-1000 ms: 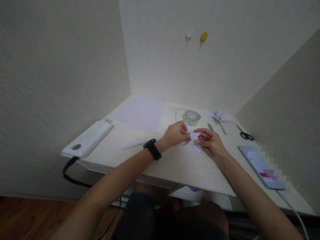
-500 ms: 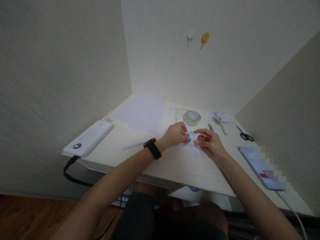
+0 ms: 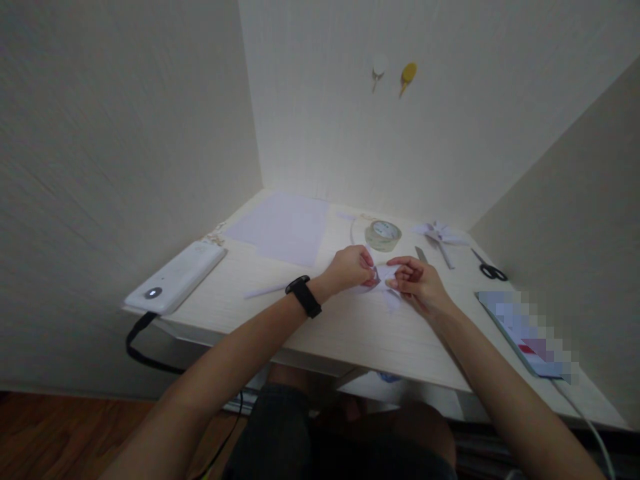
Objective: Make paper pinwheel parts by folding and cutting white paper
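Between my two hands is a white folded paper pinwheel (image 3: 385, 272), its pointed flaps partly covered by my fingers. My left hand (image 3: 351, 265), with a black watch on the wrist, pinches the paper's left side. My right hand (image 3: 417, 283) grips its right side between thumb and fingers. One flap hangs down toward the table below the fingers. Under my left wrist a rolled white paper stick (image 3: 265, 291) lies on the table. Just beyond my hands sits a roll of clear tape (image 3: 383, 235).
A finished-looking paper pinwheel (image 3: 440, 235) lies at the back right. Near it are a thin grey blade-like strip (image 3: 421, 254), black scissors (image 3: 493, 271) and a phone (image 3: 520, 333). White paper sheets (image 3: 290, 227) lie at the back left, a white power bank (image 3: 176, 277) at the left edge.
Both hands keep hold of the folded paper in nearly the same place. Only slight finger movement shows, and the whole view has shifted a little.
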Demonstrator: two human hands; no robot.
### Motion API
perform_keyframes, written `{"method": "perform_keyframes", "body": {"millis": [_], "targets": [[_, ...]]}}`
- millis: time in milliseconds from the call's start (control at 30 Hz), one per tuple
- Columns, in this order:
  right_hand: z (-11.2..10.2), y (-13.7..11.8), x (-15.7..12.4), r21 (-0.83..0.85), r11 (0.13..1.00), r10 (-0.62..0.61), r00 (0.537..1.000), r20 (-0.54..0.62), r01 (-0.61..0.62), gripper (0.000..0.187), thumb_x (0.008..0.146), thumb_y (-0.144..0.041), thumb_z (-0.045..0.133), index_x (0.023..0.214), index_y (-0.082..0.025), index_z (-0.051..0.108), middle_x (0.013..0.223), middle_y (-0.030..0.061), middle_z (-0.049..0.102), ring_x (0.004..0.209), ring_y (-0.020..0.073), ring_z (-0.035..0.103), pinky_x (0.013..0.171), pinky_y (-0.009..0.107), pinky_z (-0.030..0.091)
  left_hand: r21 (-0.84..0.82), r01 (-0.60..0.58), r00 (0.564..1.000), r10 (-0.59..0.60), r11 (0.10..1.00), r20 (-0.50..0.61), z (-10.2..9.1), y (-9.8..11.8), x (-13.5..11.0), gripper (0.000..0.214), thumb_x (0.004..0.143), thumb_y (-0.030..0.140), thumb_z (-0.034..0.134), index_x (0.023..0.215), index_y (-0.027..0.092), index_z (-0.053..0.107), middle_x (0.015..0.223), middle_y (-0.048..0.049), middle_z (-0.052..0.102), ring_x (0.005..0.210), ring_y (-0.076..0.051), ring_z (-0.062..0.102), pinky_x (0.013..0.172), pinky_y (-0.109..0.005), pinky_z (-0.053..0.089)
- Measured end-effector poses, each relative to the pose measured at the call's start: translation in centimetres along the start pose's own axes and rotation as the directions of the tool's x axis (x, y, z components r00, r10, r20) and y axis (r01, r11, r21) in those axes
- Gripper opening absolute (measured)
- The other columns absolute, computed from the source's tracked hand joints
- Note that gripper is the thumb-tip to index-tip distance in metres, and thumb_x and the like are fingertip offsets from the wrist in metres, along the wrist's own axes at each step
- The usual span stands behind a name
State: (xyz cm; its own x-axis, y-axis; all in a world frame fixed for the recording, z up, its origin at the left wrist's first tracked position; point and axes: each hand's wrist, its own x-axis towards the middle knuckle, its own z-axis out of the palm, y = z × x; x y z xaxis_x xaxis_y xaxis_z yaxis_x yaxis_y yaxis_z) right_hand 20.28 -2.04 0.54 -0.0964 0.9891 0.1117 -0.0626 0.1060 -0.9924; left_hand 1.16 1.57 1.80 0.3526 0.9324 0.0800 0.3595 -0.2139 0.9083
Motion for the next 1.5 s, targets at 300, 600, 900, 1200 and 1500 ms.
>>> {"method": "perform_keyframes", "body": {"millis": [300, 600, 900, 1200, 1500], "targets": [[-0.02, 0.04, 0.02, -0.008, 1.0, 0.004, 1.0, -0.009, -0.004, 0.046, 0.047, -0.022, 0.092, 0.088, -0.02, 0.07, 0.061, -0.0063, 0.052, 0.048, 0.0053, 0.043, 0.041, 0.018, 0.03, 0.044, 0.02, 1.0, -0.02, 0.999, -0.008, -0.16, 0.21, -0.1, 0.02, 0.068, 0.006, 0.076, 0.079, 0.015, 0.062, 0.073, -0.0041, 0.073, 0.068, -0.016, 0.071, 0.071, -0.029, 0.059], [-0.06, 0.24, 0.05, -0.105, 0.994, -0.033, 0.999, 0.025, 0.036, 0.045, 0.05, -0.025, 0.09, 0.089, -0.02, 0.068, 0.059, -0.0069, 0.051, 0.048, 0.0062, 0.041, 0.042, 0.02, 0.03, 0.076, 0.015, 1.0, -0.016, 0.997, 0.014, -0.25, 0.32, -0.14, 0.019, 0.069, 0.006, 0.075, 0.079, 0.015, 0.062, 0.072, -0.0041, 0.072, 0.066, -0.016, 0.071, 0.068, -0.028, 0.059], [0.12, 0.08, -0.06, -0.206, 0.978, -0.024, 0.997, 0.078, 0.04, 0.048, 0.056, -0.028, 0.087, 0.097, -0.018, 0.065, 0.056, -0.0091, 0.047, 0.047, 0.0068, 0.039, 0.043, 0.022, 0.03, 0.188, -0.031, 0.999, 0.028, 0.982, 0.02, -0.33, 0.65, -0.49, 0.02, 0.064, 0.006, 0.071, 0.079, 0.016, 0.063, 0.074, -0.0022, 0.073, 0.072, -0.016, 0.071, 0.069, -0.027, 0.057], [0.28, 0.29, -0.36, -0.249, 0.968, -0.017, 0.997, 0.08, 0.037, 0.048, 0.059, -0.027, 0.084, 0.102, -0.018, 0.065, 0.053, -0.0089, 0.049, 0.047, 0.0076, 0.039, 0.044, 0.022, 0.027, 0.276, -0.093, 0.992, 0.113, 0.957, -0.057, 0.04, 0.24, -0.51, 0.01, 0.066, 0.013, 0.069, 0.074, 0.018, 0.064, 0.075, -0.001, 0.072, 0.073, -0.017, 0.068, 0.069, -0.027, 0.052], [0.24, 0.91, -0.09, -0.257, 0.962, -0.1, 0.995, -0.005, 0.096, 0.043, 0.056, -0.029, 0.087, 0.092, -0.02, 0.068, 0.055, -0.0082, 0.045, 0.051, 0.0086, 0.04, 0.047, 0.022, 0.03, 0.343, -0.134, 0.976, 0.184, 0.93, -0.119, 0.4, 0.29, -0.67, 0.009, 0.071, 0.016, 0.069, 0.076, 0.019, 0.062, 0.075, -0.0001, 0.07, 0.071, -0.016, 0.064, 0.07, -0.027, 0.048]]}}
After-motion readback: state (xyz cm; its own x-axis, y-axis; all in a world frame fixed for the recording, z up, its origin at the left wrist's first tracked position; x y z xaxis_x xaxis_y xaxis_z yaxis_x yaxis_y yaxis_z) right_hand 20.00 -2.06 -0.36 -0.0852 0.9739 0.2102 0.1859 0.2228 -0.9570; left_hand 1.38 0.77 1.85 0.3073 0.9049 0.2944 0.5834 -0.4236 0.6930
